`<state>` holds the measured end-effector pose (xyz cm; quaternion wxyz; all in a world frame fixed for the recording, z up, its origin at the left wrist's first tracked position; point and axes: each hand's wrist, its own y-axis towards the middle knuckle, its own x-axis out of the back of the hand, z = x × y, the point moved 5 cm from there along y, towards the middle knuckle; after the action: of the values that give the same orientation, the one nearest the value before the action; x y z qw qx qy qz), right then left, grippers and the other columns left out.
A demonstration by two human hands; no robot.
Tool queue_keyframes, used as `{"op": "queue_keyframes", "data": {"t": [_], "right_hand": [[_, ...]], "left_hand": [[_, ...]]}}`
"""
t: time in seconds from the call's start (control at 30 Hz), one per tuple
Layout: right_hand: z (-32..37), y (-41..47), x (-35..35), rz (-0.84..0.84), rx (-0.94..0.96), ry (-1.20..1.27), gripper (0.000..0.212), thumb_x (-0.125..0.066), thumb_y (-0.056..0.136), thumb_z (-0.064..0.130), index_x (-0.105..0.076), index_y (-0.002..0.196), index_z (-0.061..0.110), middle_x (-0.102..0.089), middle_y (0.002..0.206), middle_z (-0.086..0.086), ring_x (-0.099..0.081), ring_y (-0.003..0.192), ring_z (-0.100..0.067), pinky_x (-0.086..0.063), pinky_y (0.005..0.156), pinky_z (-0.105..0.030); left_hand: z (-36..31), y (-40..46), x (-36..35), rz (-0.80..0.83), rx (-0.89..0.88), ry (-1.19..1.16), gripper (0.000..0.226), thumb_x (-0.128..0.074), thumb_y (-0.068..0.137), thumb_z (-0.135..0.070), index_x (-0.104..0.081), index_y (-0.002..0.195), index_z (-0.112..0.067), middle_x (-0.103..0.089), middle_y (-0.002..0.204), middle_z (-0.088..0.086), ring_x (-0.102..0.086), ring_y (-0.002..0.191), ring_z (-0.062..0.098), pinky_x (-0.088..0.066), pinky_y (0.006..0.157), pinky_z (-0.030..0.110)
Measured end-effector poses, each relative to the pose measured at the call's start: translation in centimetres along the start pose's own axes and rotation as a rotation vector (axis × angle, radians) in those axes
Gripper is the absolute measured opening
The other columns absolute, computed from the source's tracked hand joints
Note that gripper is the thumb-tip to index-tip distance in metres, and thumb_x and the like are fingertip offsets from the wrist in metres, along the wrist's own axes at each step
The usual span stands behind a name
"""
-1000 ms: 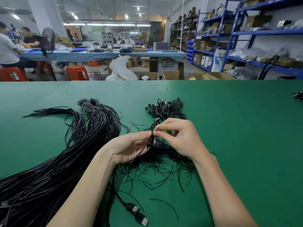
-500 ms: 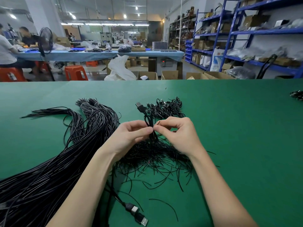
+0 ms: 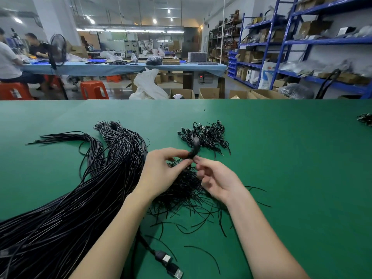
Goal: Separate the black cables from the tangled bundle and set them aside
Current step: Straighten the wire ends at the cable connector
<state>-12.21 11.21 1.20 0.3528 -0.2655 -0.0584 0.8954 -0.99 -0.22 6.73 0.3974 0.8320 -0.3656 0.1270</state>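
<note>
At frame centre I'm seeing the left hand (image 3: 161, 170) pinching a blurred black cable (image 3: 193, 151) just above its fingertips, over the tangled bundle (image 3: 181, 190). The right hand (image 3: 216, 178) is hovering just right of it, fingers loosely curled, holding nothing.

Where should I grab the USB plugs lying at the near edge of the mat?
Take the USB plugs by their black moulded bodies, from above and the right. They lie flat on the green mat, metal tips pointing toward you, cables running back under the left forearm.
</note>
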Motion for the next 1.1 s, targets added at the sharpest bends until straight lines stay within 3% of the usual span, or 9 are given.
{"op": "queue_keyframes", "data": {"t": [0.1, 0.23, 0.43, 0.63, 0.77, 0.87, 0.93, 1.03, 1.1], "right_hand": [[2.3, -0.5, 0.4, -0.003, 0.258, -0.439, 0.017, -0.071, 0.095, 0.026, -0.075, 0.110, 0.020, -0.079, 0.092, 0.006, -0.061, 0.062, -0.007, -0.045, 0.048, -0.016], [4.0, -2.0, 0.0, 0.114, 0.478, -0.671, 0.016, -0.066, 0.099, 0.014, -0.076, 0.107, 0.024, -0.079, 0.102, 0.005, -0.066, 0.070, -0.009, -0.050, 0.055, -0.021], [5.0, -2.6, -0.5, 0.030, 0.675, -0.938, 0.005, -0.081, 0.086, 0.026, -0.081, 0.087, 0.031, -0.076, 0.076, 0.010, -0.066, 0.069, -0.027, -0.055, 0.071, -0.029], [5.2, -2.7, -0.9, 0.011, 0.751, -1.018, 0.007, -0.083, 0.083, 0.034, -0.079, 0.079, 0.032, -0.074, 0.076, 0.017, -0.066, 0.068, -0.010, -0.055, 0.071, -0.027], [4.5, -2.3, -0.7, 0.051, 0.645, -0.784, 0.007, -0.083, 0.085, 0.026, -0.080, 0.082, 0.021, -0.072, 0.065, 0.004, -0.060, 0.058, -0.009, -0.046, 0.051, -0.020], [3.4, -1.6, -0.5, 0.109, 0.456, -0.541, 0.005, -0.083, 0.084, 0.018, -0.080, 0.081, 0.015, -0.071, 0.069, -0.001, -0.059, 0.060, -0.009, -0.043, 0.046, -0.018], [2.3, -1.1, -0.4, 0.156, 0.255, -0.317, 0.006, -0.083, 0.077, 0.019, -0.080, 0.078, 0.013, -0.069, 0.070, -0.002, -0.058, 0.057, -0.006, -0.043, 0.044, -0.014], [-0.6, -0.6, -1.2, 0.242, -0.173, 0.314, 0.007, -0.071, 0.077, 0.006, -0.072, 0.079, 0.000, -0.063, 0.069, -0.007, -0.057, 0.051, -0.007, -0.044, 0.039, -0.012], [-1.1, -0.7, -2.0, 0.271, -0.228, 0.468, 0.008, -0.070, 0.078, 0.007, -0.074, 0.080, 0.000, -0.064, 0.071, -0.006, -0.057, 0.051, -0.008, -0.043, 0.037, -0.012]], "left_hand": [[2.4, -0.2, -0.6, 0.092, 0.372, -0.342, 0.013, -0.081, 0.084, -0.027, -0.080, 0.096, -0.023, -0.078, 0.092, -0.011, -0.071, 0.086, -0.002, -0.050, 0.078, 0.016], [3.3, -0.7, -1.1, 0.186, 0.544, -0.579, 0.034, -0.081, 0.074, -0.036, -0.078, 0.101, -0.017, -0.077, 0.098, -0.007, -0.068, 0.091, 0.004, -0.048, 0.086, 0.025], [3.5, -1.2, -1.7, 0.288, 0.624, -0.678, 0.053, -0.079, 0.075, -0.034, -0.072, 0.117, -0.004, -0.070, 0.106, 0.006, -0.060, 0.093, 0.013, -0.042, 0.084, 0.027], [2.9, -1.3, -1.7, 0.339, 0.620, -0.719, 0.040, -0.081, 0.072, -0.033, -0.075, 0.103, -0.010, -0.071, 0.097, 0.001, -0.060, 0.090, 0.011, -0.042, 0.083, 0.029], [2.5, -1.1, -1.4, 0.284, 0.566, -0.741, 0.030, -0.083, 0.067, -0.030, -0.077, 0.091, -0.014, -0.072, 0.090, -0.001, -0.062, 0.084, 0.007, -0.044, 0.082, 0.027], [1.6, -0.7, -0.3, 0.173, 0.365, -0.616, 0.018, -0.084, 0.069, -0.026, -0.079, 0.084, -0.017, -0.076, 0.085, -0.002, -0.064, 0.075, 0.014, -0.047, 0.078, 0.027], [0.3, -0.2, 0.8, 0.106, 0.107, -0.355, 0.014, -0.085, 0.075, -0.023, -0.081, 0.088, -0.022, -0.078, 0.091, -0.003, -0.066, 0.081, 0.021, -0.049, 0.078, 0.033], [-2.1, 0.1, 1.3, 0.025, -0.339, 0.161, 0.016, -0.082, 0.083, -0.019, -0.080, 0.099, -0.022, -0.075, 0.094, -0.011, -0.065, 0.093, 0.013, -0.050, 0.082, 0.030], [-2.4, 0.3, 1.1, -0.027, -0.376, 0.271, 0.015, -0.078, 0.087, -0.023, -0.078, 0.102, -0.022, -0.073, 0.097, -0.012, -0.063, 0.096, 0.009, -0.048, 0.085, 0.028]]}}
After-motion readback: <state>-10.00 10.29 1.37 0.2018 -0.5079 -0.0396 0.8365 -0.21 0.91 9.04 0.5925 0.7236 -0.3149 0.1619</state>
